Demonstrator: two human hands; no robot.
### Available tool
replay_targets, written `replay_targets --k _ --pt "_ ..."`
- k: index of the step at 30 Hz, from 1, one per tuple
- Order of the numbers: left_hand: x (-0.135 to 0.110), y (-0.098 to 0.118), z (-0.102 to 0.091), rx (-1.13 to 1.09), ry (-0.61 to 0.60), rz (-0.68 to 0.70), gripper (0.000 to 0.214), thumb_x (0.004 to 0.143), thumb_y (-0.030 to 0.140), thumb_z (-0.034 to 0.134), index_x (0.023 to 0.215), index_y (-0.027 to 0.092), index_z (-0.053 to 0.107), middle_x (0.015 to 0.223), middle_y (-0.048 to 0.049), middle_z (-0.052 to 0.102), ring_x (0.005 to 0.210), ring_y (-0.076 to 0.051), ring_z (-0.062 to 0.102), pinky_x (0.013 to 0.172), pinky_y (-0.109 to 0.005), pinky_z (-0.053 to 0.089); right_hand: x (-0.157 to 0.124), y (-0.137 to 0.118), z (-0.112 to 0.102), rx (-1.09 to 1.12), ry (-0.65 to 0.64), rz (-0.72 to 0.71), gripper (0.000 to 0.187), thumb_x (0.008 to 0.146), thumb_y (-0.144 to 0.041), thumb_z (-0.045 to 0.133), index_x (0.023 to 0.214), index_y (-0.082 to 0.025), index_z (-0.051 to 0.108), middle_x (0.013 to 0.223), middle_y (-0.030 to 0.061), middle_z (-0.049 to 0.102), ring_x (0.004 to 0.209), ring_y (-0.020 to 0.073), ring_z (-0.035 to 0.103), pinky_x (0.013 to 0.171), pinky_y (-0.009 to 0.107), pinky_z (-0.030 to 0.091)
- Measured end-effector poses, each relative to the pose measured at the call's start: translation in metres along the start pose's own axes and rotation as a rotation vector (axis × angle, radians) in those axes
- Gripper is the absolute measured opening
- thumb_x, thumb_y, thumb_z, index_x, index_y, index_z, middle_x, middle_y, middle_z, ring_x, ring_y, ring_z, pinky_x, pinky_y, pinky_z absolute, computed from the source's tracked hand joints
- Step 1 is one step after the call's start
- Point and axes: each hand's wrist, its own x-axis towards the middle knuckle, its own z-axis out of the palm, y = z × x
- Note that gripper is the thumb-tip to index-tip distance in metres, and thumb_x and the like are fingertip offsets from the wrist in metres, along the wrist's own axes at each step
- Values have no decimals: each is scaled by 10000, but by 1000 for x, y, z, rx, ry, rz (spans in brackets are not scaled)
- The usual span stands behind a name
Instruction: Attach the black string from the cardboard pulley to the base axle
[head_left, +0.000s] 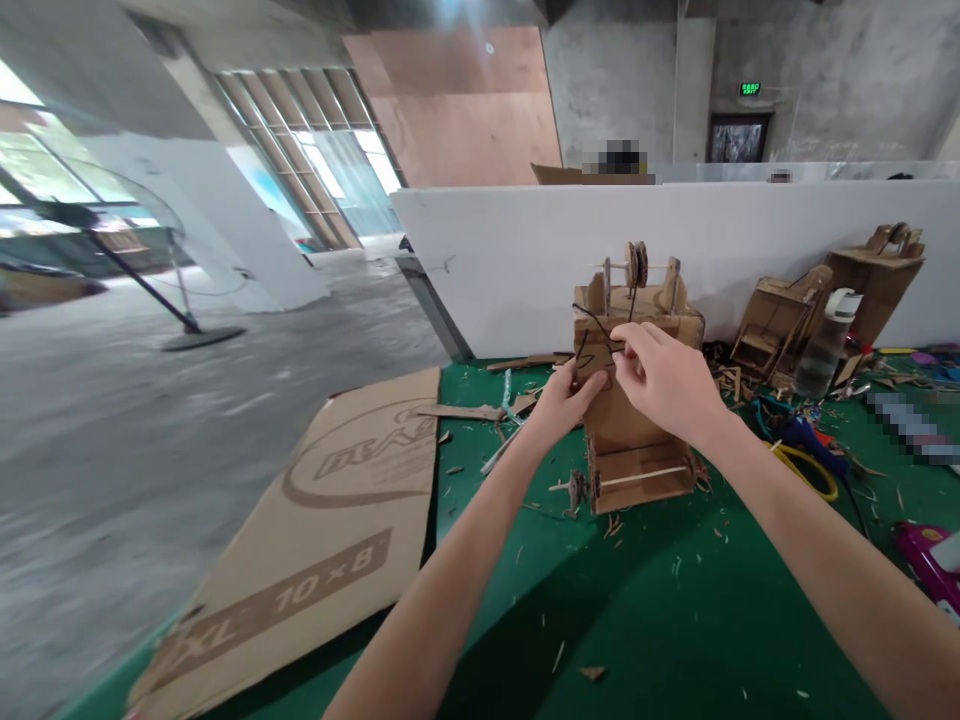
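Green counter [660,620], strewn with scraps, carries an upright cardboard model [637,445]; left hand [568,402] braces its front, grip unclear, so right hand [666,382] can pinch the black string [595,320] taut.

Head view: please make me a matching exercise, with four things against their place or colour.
Things:
1 cardboard model
2 bottle
3 cardboard sheet
4 table

Matches:
A green
B lies flat at the left
C gripped by the left hand and the right hand
D stands at the right, near the white wall

Pairs: 1-C, 2-D, 3-B, 4-A.
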Motion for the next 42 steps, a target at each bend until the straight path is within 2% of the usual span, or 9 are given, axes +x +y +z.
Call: replay_targets --k 6,11,14,18,21,24,30,34,42 --pt "4 -12 -10 -9 -111 -113 547 716 576 672 1021 122 650 943 -97 729 895 -255 659 744 -329 534 -16 -2 -6 159 8 22 285 929 -265 420 1178 -205 546 1177 65 639 908 181 635 791 327 500" --pt "5 -4 -24 110 -164 -89 510 634 518 758 984 153 689 932 -83 738 888 -274 670 778 -355 536 -29 -10 -7 172 -24 45 387 934 -282 412 1304 -214 505 1429 63 493 1219 240 524 940 394 498" --pt "0 15 -33 335 -26 -123 514 664 537 725 989 141 681 899 -112 729 798 -270 672 729 -363 531 -31 -14 -8 207 -113 46 433 938 -320 408 1356 -225 463 1417 60 500 1194 248 542 961 426 495" --pt "0 38 -43 434 371 55 661 785 499 631 1335 164 484 1272 -165 597 1038 -270 629 872 -392 496 -33 -8 -2 155 -165 45 485 934 -352 404 1407 -245 419 1428 86 471 1254 291 475 967 485 483" --pt "11 45 -47 403 265 190 604 844 449 573 1384 208 451 1416 -136 490 1244 -270 506 981 -390 440 -37 -1 9 -10 -166 13 505 915 -326 444 1412 -242 422 1493 97 387 1354 330 339 1034 540 406" --pt "25 48 -49 356 56 178 440 863 457 532 1197 183 615 1280 -110 608 1159 -252 562 933 -356 470 -41 3 23 -164 -137 -19 515 885 -285 498 1393 -218 452 1539 109 312 1398 354 249 1104 563 295" --pt "20 62 -50 542 333 255 208 785 422 649 813 216 664 913 -47 704 931 -240 610 905 -373 452 -46 6 40 -219 -137 -39 583 869 -255 505 1439 -219 389 1593 95 198 1429 365 180 1107 603 253" --pt "14 72 -53 595 276 298 174 799 354 640 701 216 603 795 -32 660 883 -227 580 902 -361 433 -49 11 48 -194 -138 -10 610 867 -253 494 1460 -214 356 1601 88 175 1429 382 182 1101 605 269" --pt "10 112 -46 49 281 252 273 866 417 594 732 204 489 489 73 416 476 -89 472 610 -282 483 -52 11 57 -194 -167 68 683 855 -272 527 1488 -151 300 1597 149 157 1423 393 209 1113 592 264"
